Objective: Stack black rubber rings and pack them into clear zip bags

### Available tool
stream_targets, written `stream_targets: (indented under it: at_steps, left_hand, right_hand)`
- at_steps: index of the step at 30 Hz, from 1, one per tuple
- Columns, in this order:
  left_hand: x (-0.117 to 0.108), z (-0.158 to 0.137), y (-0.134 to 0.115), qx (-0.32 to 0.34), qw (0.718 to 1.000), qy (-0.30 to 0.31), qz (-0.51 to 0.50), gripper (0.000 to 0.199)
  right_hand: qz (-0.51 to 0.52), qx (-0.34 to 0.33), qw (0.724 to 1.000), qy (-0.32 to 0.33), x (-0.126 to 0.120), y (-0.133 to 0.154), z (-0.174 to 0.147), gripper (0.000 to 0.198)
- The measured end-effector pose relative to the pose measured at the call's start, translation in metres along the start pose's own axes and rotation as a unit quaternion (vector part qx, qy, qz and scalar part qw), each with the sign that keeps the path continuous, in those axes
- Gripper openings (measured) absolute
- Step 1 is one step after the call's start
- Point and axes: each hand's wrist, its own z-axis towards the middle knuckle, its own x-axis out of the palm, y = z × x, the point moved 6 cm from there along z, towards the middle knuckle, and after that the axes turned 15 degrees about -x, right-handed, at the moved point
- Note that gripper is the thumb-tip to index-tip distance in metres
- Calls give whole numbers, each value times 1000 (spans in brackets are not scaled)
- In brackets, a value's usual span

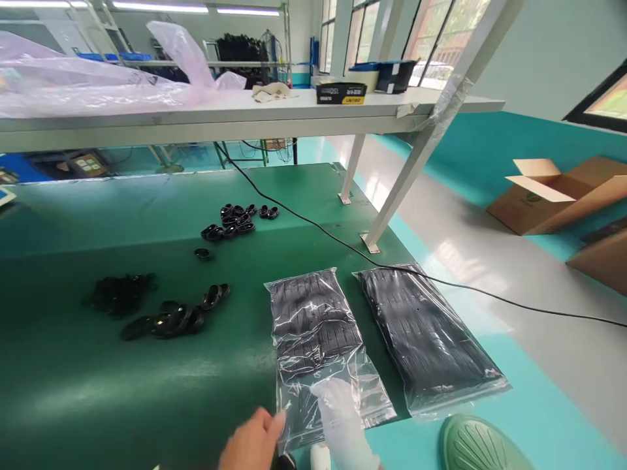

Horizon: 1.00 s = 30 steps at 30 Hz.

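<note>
A clear plastic bag [313, 320] filled with rows of thin black parts lies flat at the front edge of the green surface; its near end is slack and see-through. My left hand [252, 444], bare, is at the bag's lower left corner, thumb and finger closed on the edge. My right hand [340, 418] wears a white glove and rests on the slack part, fingers stretched forward over the film; single fingers are hard to make out. To the right lies a second, fuller bag [426, 329] of the same black parts.
Loose black glossy parts [179, 320] and a dark pile [120, 294] lie left on the green surface [220, 378]. A black cable [313, 222] crosses it and the second bag. A white shelf [274, 121] stands above on slanted legs. A green stool [482, 444] and cardboard boxes [543, 205] are right.
</note>
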Motion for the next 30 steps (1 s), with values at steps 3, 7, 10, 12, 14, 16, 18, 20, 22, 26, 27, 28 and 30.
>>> stream_targets:
  at_steps: [3,7,10,12,14,16,18,20,22,26,27,28,30]
  left_hand:
    - [60,-4,29,-84,943,208,-245,50]
    - [81,4,23,-63,903,251,-343,56]
    - [72,2,16,-41,904,266,-332,53]
    - [62,-2,12,-20,911,265,-316,50]
    - [55,-5,7,-1,918,267,-293,49]
    - [52,-7,4,8,925,275,-262,49]
    - [51,-6,4,11,929,281,-242,51]
    - [50,-2,7,10,929,283,-238,53]
    - [49,4,10,19,930,280,-235,55]
    - [49,12,18,48,933,278,-225,55]
    - [48,14,20,49,931,279,-231,54]
    - [48,15,22,48,929,281,-238,54]
    - [45,17,25,49,927,278,-245,52]
  right_hand:
    - [-82,-48,993,76,7,8,15,34]
    - [-113,-74,984,113,19,13,20,36]
    - [-96,-106,980,137,32,17,15,35]
    - [-98,-103,981,134,38,18,15,33]
    - [-95,-108,981,128,44,21,18,31]
    - [-92,-114,982,121,50,24,23,33]
    - [-92,-114,983,113,54,26,28,35]
    - [-91,-111,984,107,57,27,32,38]
    - [-85,-113,984,107,58,28,34,40]
    - [-74,-107,986,105,54,29,33,37]
    - [-74,-99,987,102,53,29,33,36]
    - [-74,-90,988,98,53,29,34,35]
    - [-76,-72,990,90,55,30,36,32]
